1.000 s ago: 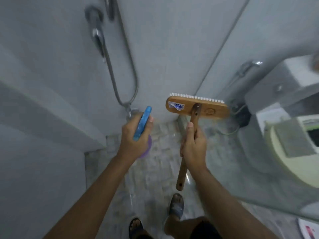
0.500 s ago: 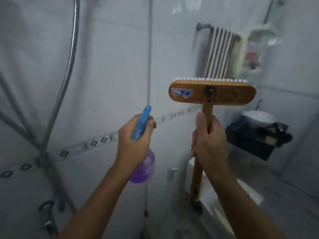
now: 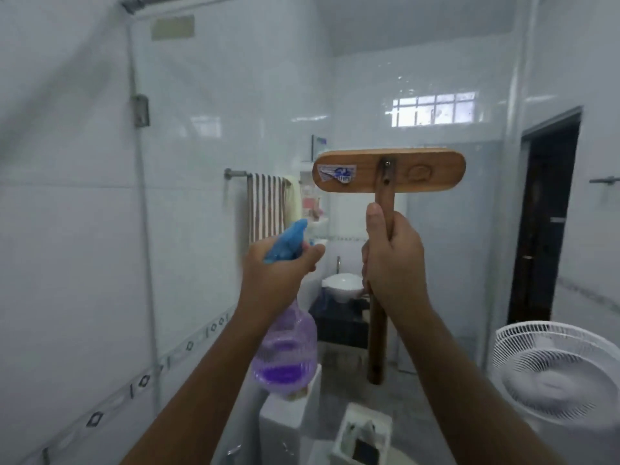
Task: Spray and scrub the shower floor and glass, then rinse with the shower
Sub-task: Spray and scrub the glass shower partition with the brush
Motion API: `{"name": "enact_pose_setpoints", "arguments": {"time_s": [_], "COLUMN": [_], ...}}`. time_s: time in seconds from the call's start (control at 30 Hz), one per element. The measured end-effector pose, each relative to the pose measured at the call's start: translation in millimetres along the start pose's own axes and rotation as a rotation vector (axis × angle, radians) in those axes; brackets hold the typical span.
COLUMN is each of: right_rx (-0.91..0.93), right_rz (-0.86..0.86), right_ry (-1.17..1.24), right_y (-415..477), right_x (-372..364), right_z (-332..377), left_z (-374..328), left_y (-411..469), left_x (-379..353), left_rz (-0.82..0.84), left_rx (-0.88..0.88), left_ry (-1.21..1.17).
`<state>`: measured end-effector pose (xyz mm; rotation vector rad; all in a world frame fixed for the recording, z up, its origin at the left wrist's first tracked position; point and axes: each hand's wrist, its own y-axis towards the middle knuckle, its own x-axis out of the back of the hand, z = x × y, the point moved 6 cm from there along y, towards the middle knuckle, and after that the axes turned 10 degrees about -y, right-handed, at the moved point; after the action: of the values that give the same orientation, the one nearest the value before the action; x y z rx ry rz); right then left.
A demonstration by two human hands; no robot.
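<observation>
White glossy tiles cover the bathroom walls, with a thin patterned band running along the lower left. A glass panel stands on the left, fixed by a metal hinge at its upright edge. Beyond it a striped towel hangs on a rail, and lower down a white wash basin sits on a dark cabinet. A dark doorway opens at the right, and a white fan stands near it in the lower right corner. A barred window shows bright high on the far wall.

Both arms are raised in front of the camera. The left hand grips a spray bottle by its neck, its fingers curled round it just under the blue spray head. The clear purple body hangs below the hand with purple liquid in its bottom part, and the nozzle points away toward the towel.

The right hand holds a wooden scrub brush upright by its handle, fingers wrapped tight and the thumb lying up along the wood. The flat back of the brush head faces the camera, with a torn sticker on its left half. The bristles point away and barely show. The handle's end hangs free below the wrist. The bottle and the brush are close beside each other but not touching.
</observation>
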<state>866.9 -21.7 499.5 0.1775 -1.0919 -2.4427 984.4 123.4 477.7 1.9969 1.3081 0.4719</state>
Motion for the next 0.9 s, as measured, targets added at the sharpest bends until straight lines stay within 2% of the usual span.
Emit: {"name": "enact_pose_setpoints", "arguments": {"time_s": [0.1, 0.37, 0.47, 0.67, 0.77, 0.9], "right_rx": [-0.021, -0.022, -0.027, -0.046, -0.052, -0.052], "right_rz": [-0.025, -0.050, -0.058, -0.066, -0.077, -0.090], "right_ry": [-0.085, -0.202, -0.205, -0.207, -0.204, -0.200], "right_y": [8.4, 11.7, 12.4, 14.8, 14.7, 13.3], "right_x": [15.6, 36.8, 35.7, 32.9, 36.3, 45.4], "right_z": [5.5, 21.1, 23.1, 25.7, 26.7, 26.6], "left_z": [-0.3, -17.1, -19.4, -28.0, -31.8, -42.5], "left_y": [5.5, 23.4, 23.4, 24.9, 19.8, 14.0], "left_x": [-22.7, -21.3, -23.5, -21.8, -25.2, -24.0], "left_rz": [0.074, 0.072, 0.059, 0.132, 0.145, 0.126], "left_rx": [0.022, -0.136, -0.126, -0.198, -0.142, -0.236], "left_ry": [0.011, 0.012, -0.022, -0.028, -0.061, -0.045]}}
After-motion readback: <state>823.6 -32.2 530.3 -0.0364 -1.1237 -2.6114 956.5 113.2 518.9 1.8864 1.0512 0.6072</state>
